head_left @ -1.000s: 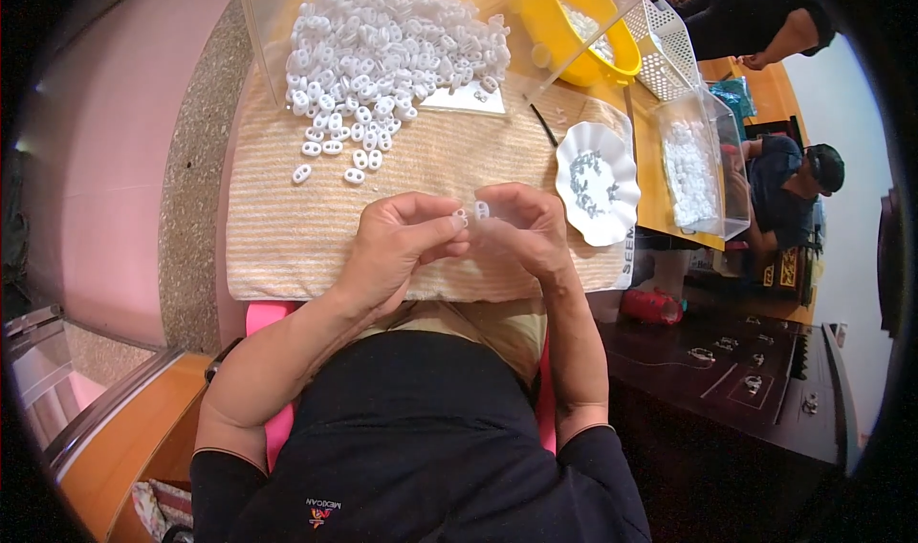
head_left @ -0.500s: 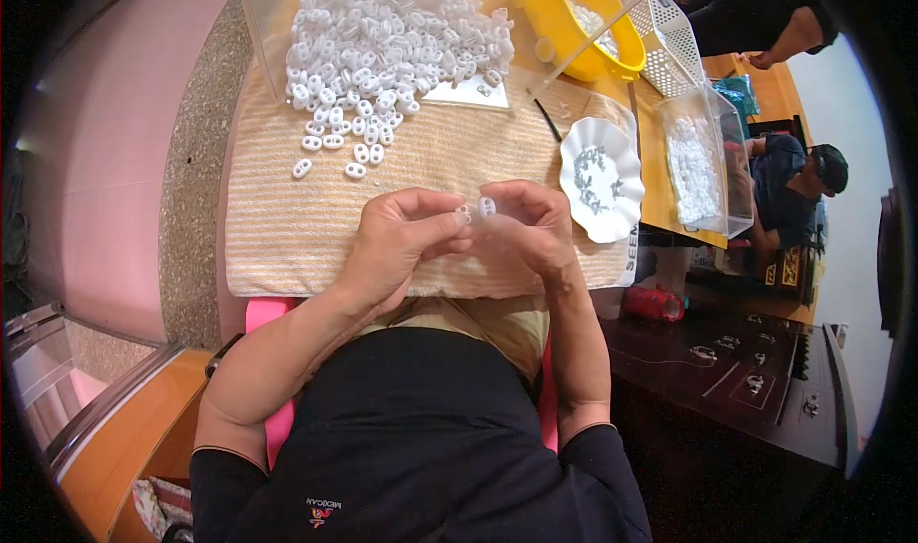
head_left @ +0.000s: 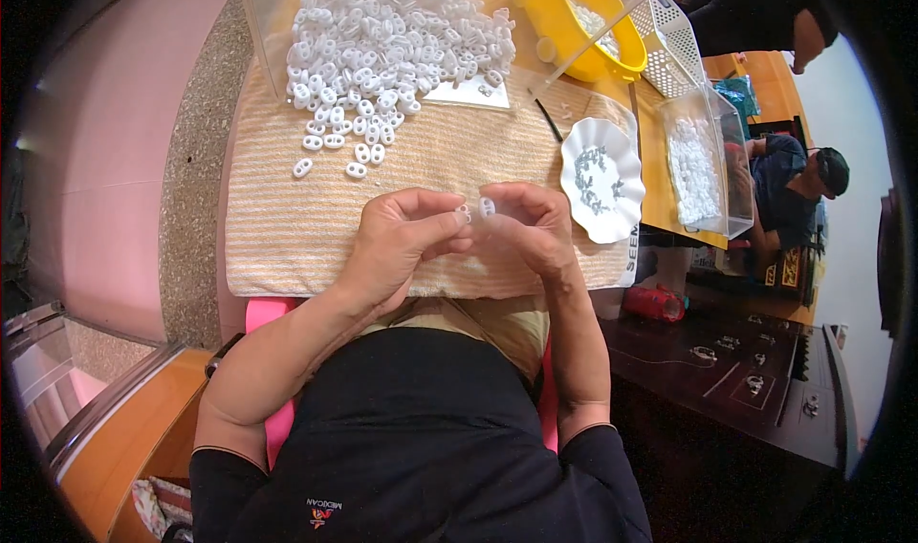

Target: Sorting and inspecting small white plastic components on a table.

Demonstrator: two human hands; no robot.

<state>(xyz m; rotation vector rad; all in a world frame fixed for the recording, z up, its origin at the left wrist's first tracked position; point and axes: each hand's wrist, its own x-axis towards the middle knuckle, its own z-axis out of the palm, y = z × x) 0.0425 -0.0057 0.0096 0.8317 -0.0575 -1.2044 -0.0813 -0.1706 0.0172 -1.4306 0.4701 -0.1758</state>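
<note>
My left hand (head_left: 406, 242) pinches a small, pale piece (head_left: 466, 214) between thumb and forefinger; its exact shape is too small to make out. Facing it, my right hand (head_left: 535, 232) grips a white oval plastic piece with two holes (head_left: 487, 207). A narrow gap separates the two pieces, over a striped beige towel (head_left: 287, 228). Beyond my hands lies a big heap of similar white two-hole pieces (head_left: 392, 41), with several loose ones at its near edge. Right of my right hand stands a white wavy-rimmed dish (head_left: 626, 213) holding small grey bits.
A thin black stick (head_left: 548, 119) rests near the dish. Further back are a yellow basin (head_left: 545, 17), a white perforated basket (head_left: 669, 46) and a clear bin (head_left: 732, 175) of white pieces. One person (head_left: 794, 184) sits at right; another (head_left: 746, 12) is at top right.
Both my hands and the pieces in them stay almost still. At the top right, the other person's arm has shifted a little to the right.
</note>
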